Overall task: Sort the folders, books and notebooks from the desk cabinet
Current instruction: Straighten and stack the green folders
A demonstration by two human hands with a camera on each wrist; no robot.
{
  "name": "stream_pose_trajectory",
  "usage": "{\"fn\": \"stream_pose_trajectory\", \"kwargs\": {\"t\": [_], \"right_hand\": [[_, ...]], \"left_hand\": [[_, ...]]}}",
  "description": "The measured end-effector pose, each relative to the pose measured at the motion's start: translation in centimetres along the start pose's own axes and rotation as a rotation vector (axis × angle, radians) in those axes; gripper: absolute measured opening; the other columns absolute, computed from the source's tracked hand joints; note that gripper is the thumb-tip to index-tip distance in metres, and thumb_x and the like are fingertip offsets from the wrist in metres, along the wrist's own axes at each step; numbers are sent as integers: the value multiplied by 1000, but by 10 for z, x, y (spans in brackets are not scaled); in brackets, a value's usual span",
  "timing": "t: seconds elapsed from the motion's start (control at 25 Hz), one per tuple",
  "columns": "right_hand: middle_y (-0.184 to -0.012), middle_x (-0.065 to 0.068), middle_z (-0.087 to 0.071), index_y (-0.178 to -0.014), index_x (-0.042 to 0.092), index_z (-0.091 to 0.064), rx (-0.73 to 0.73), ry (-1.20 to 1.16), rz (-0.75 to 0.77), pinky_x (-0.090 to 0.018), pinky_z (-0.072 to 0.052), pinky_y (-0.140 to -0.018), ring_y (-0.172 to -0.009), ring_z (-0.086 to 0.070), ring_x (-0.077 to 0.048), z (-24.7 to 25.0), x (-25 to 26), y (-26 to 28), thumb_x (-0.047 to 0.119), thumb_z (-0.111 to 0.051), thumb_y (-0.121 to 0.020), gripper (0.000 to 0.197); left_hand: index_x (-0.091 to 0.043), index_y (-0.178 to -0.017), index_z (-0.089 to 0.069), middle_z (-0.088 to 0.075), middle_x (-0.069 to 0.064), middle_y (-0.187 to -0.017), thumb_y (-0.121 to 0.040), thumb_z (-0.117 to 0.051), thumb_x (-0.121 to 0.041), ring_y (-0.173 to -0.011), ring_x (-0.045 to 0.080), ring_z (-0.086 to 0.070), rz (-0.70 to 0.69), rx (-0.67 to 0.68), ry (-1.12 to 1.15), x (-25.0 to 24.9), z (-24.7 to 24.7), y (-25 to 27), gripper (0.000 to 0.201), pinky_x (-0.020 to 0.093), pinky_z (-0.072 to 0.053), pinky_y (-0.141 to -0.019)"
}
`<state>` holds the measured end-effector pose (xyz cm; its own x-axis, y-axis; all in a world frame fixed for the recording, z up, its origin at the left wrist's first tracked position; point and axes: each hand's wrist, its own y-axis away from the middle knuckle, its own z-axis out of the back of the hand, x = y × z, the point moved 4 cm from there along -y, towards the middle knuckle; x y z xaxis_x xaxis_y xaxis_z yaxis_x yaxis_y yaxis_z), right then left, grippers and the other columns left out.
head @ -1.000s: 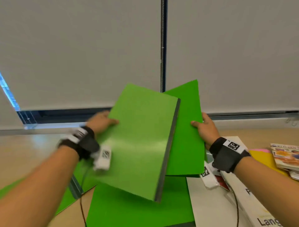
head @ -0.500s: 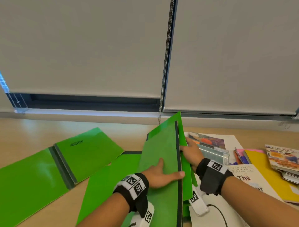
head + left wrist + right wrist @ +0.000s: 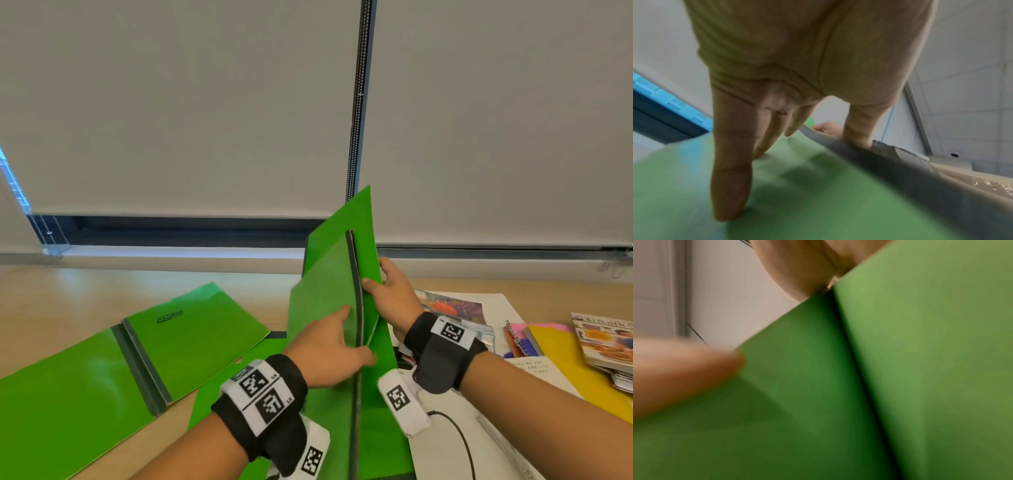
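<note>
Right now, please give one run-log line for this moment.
left hand: flat on held green folder | right hand: grips it | open green folder: flat on desk

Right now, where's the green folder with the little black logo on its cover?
In the head view, the green folder with the logo lies open and flat on the desk at the left, beyond the left hand and apart from the upright folder both hands hold.

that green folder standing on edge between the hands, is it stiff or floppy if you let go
Probably floppy: the folder's dark spine bows between the left hand and right hand. Likely light, as fingertips alone steady it. Standing on edge, it would probably tip flat if released.
</note>
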<state>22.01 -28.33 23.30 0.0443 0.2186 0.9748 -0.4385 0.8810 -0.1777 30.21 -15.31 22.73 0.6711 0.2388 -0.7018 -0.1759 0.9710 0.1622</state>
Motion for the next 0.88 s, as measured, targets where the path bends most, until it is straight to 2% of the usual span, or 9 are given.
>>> {"fn": "stream_pose_trajectory", "kwargs": {"t": [0.08,0.2,0.28,0.32,0.4,0.52,0.64,0.76,0.88], "right_hand": [[-105,-8,-71,-114,22,-55,7,-57,50,-48,-53,-83,-85,-66,-28,-2,12,-3,-5,-49,-94,34],[-111,-8,-70,-114,27,-56,102,-108,65,-42,-55,-85,-90,-69,-23,-16,17,3,-5,-49,-94,38],[-115,-8,-70,-118,28,-56,189,-155,48,-42,-56,-87,-98,-69,-24,-25,14,11,-5,-49,-94,41],[-116,-7,-69,-122,27,-55,223,-173,46,-42,-56,-86,-99,-69,-25,-28,14,15,-4,-49,-95,42],[-117,-7,-69,-126,25,-53,263,-172,58,-42,-57,-83,-98,-69,-26,-27,14,18,-3,-50,-95,43],[-119,-5,-68,-128,19,-52,256,-172,94,-36,-58,-82,-96,-69,-22,-11,25,14,-6,-50,-94,42],[-121,-2,-67,-123,21,-54,150,-178,171,-36,-55,-89,-103,-67,-19,25,43,4,-6,-50,-93,41],[-115,-6,-69,-127,18,-53,48,-313,135,-38,-59,-80,-93,-70,-21,65,57,-8,-1,-48,-95,38],[-105,-2,-73,-132,18,-51,9,-387,31,-34,-61,-67,-81,-72,-17,79,50,-19,4,-45,-97,38]], "left_hand": [[-25,-153,-17,-40,2,-150,-84,-65,-47,-131,20,-46,9,-65,36,7,9,-3,87,28,-39,-105],[-32,-152,-16,-35,1,-153,-82,-65,-51,-138,19,-38,33,-100,177,25,17,-14,87,31,-32,-113],[-51,-134,-25,-50,-2,-143,-83,-66,-49,-122,12,-57,23,-107,372,33,19,-19,65,33,-44,-105],[-55,-123,-28,-60,-5,-128,-87,-65,-40,-103,4,-66,-4,-111,441,32,22,-17,53,27,-54,-91],[-48,-124,-39,-65,-7,-110,-89,-60,-21,-83,2,-70,-18,-119,481,38,29,-18,49,22,-57,-67],[-45,-128,-53,-70,-3,-113,-71,-51,-13,-91,31,-68,-67,-173,403,52,54,-15,65,47,-55,-84],[-41,-119,-60,-75,2,-101,-76,-52,0,-77,42,-67,-62,-356,457,83,103,-10,60,57,-53,-76],[-18,-133,-53,-74,1,-92,-90,-46,14,-68,19,-73,19,-517,647,117,137,-1,54,32,-61,-61],[-18,-144,-40,-66,14,-111,-93,-49,6,-69,18,-68,123,-584,701,144,125,0,57,30,-56,-64]]}}
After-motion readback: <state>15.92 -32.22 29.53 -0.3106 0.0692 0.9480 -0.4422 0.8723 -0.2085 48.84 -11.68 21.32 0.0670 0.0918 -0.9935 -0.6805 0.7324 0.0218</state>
